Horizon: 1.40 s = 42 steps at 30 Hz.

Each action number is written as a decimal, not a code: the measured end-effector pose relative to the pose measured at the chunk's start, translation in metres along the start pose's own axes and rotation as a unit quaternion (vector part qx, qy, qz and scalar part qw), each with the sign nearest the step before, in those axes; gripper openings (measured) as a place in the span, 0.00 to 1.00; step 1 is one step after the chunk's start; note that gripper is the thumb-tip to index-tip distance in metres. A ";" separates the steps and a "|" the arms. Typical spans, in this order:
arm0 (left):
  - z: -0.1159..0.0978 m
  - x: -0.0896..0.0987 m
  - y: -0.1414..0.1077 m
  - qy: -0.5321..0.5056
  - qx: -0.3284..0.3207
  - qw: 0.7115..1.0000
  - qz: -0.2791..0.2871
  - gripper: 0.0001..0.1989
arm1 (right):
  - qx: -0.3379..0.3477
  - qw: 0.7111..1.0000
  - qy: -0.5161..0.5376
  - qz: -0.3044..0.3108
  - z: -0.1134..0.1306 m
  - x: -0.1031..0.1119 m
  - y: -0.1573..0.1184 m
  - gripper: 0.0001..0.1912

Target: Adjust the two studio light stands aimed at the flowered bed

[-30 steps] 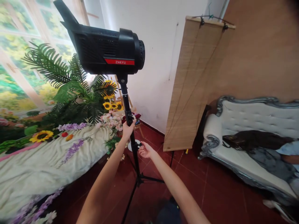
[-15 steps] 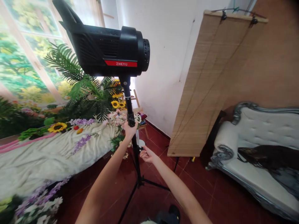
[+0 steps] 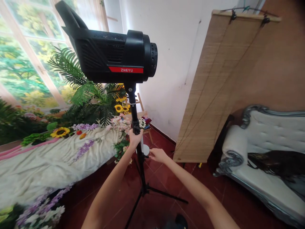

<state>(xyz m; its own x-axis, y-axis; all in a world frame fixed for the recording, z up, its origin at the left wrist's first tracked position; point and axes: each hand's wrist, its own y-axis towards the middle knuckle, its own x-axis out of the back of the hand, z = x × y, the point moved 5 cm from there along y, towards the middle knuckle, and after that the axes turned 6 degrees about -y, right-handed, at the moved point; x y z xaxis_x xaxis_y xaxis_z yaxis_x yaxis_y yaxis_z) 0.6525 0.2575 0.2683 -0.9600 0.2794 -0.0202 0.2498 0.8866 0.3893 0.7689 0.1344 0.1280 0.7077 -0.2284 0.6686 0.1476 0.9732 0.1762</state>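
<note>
A tall black metal light stand (image 3: 140, 159) rises from the dark red tiled floor (image 3: 190, 187), carrying a bulky black studio lamp with a red ZHEYU band (image 3: 111, 58) on top, its round front facing three o'clock towards the white wall (image 3: 166, 63). The stand sits at the middle of the room as I look at it, legs splayed low at six o'clock.

The left hand (image 3: 135, 138) is wrapped shut around the pole just below a collar, apparently taking the weight of the heavy lamp head so the column stays steady. The right hand (image 3: 157, 155) is lower, at the four o'clock side of the pole, fingers curled towards a small knob on it; whether they actually pinch the knob I cannot tell, as the fingertips are hidden behind the hand.

At nine o'clock a cream cloth (image 3: 47, 162) lies spread on the floor with artificial sunflowers and purple blooms (image 3: 81, 149) along it, and green palm fronds (image 3: 78, 82) behind. A rolled bamboo blind (image 3: 209, 89) leans on the wall at two o'clock, beside a grey tufted sofa (image 3: 267, 140) at three.
</note>
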 end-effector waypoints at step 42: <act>0.128 0.008 -0.086 -0.078 0.108 0.991 0.029 0.20 | -0.122 0.989 0.004 -0.080 0.002 -0.050 -0.018 0.30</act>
<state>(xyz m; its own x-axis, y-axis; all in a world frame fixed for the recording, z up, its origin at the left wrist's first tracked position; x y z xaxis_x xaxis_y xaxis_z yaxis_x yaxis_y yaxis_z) 0.6392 0.2306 0.1167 -0.9159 0.3711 -0.1530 0.3414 0.9207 0.1891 0.7298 0.1280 0.0925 0.6676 -0.3810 0.6397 0.4197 0.9022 0.0994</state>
